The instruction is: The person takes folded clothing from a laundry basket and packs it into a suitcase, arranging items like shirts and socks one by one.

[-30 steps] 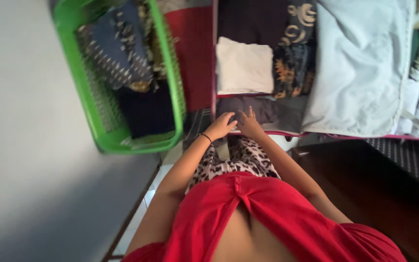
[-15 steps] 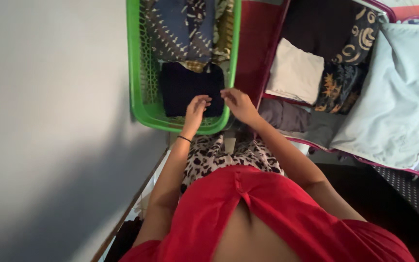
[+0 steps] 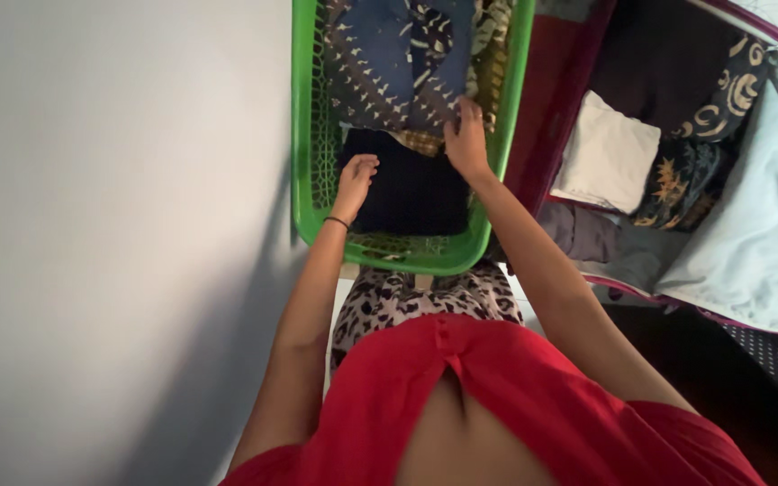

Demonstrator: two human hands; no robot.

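packages: none in view | labels: none in view | signs: none in view | screens: none in view

home | green laundry basket [image 3: 306, 135] of clothes | open suitcase [image 3: 578, 108] (half packed)

both hands in green basket [image 3: 306, 135]: left hand [image 3: 357, 177] & right hand [image 3: 466, 137] on dark clothes [image 3: 411, 189].
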